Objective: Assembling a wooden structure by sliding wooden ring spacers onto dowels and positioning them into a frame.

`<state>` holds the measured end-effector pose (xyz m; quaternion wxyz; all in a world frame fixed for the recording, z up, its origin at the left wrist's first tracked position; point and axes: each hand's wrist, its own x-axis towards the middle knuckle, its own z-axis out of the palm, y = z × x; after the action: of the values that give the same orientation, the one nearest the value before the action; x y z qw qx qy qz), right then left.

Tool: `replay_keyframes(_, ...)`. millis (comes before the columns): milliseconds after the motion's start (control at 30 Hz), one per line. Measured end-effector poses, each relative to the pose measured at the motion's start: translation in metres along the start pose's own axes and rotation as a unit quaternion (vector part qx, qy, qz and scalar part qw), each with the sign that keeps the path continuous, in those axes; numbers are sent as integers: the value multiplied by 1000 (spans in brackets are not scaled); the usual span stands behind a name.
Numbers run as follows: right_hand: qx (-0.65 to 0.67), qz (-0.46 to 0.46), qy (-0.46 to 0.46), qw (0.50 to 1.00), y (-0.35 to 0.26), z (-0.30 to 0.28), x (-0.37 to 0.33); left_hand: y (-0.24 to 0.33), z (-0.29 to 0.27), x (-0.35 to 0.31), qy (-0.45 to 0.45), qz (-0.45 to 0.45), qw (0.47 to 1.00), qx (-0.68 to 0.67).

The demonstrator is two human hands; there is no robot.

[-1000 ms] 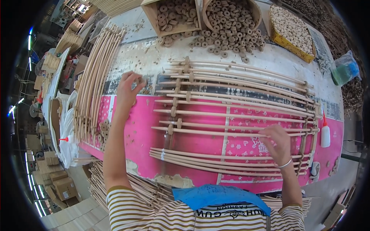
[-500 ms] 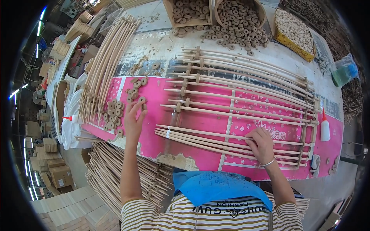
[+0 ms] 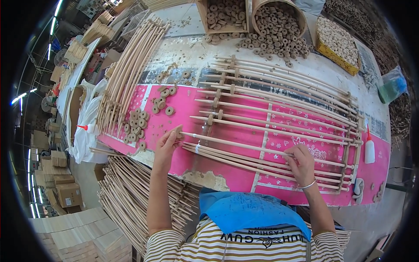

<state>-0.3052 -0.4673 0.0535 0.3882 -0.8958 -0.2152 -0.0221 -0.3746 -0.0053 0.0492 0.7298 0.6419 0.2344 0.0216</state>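
My left hand [image 3: 166, 146] pinches a wooden ring [image 3: 179, 129] right by the pointed left tip of a thin wooden rod [image 3: 235, 142]. Whether the ring is on the tip or just beside it I cannot tell. Farther along, my right hand [image 3: 301, 162] has its fingers closed around that same rod. Several more rods rest side by side on a wooden rack [image 3: 345, 159], and those farther back carry a ring near their left ends. Nearer my body, a few rods lie close together with no ring seen on them. Loose wooden rings [image 3: 136, 123] lie left of my left hand.
At the back, a wooden box [image 3: 224, 29] and a round tub [image 3: 301, 15] hold many rings. A yellow tray [image 3: 334, 53] of pale pieces stands far right, near a glue bottle [image 3: 369, 150]. Rods with rings [image 3: 131, 70] are stacked left; more rods [image 3: 135, 192] lie below the table.
My left hand has moved right from the loose rings to the rod's tip, bringing a ring with it. The rod's left end has lifted apart from the near rods. My right hand stays on it.
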Motion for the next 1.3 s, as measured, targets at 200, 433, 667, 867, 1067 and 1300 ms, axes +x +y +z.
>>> replay_keyframes(200, -3, -25, -4, 1000, -4, 2, -1, 0, 12, -1, -14, -4, 1000, -18)
replay_keyframes(433, -24, -84, 39, 995, -13, 3, 9, 4, 37, -6, 7, -25, 999, -38)
replay_keyframes(667, -95, -64, 16, 993, -2, -6, 3, -5, 54, 4, -4, -33, 999, -18)
replay_keyframes(867, -38, -77, 37, 996, 4, 22, 15, -10, 30, -2, 31, 30, 999, 25)
replay_keyframes(1067, -50, -29, 61, 996, 14, 18, 12, -5, 56, 11, 8, -20, 1000, -15)
replay_keyframes(1300, -27, -74, 78, 994, 31, 13, 21, 5, 28, 7, 47, 95, 954, 280)
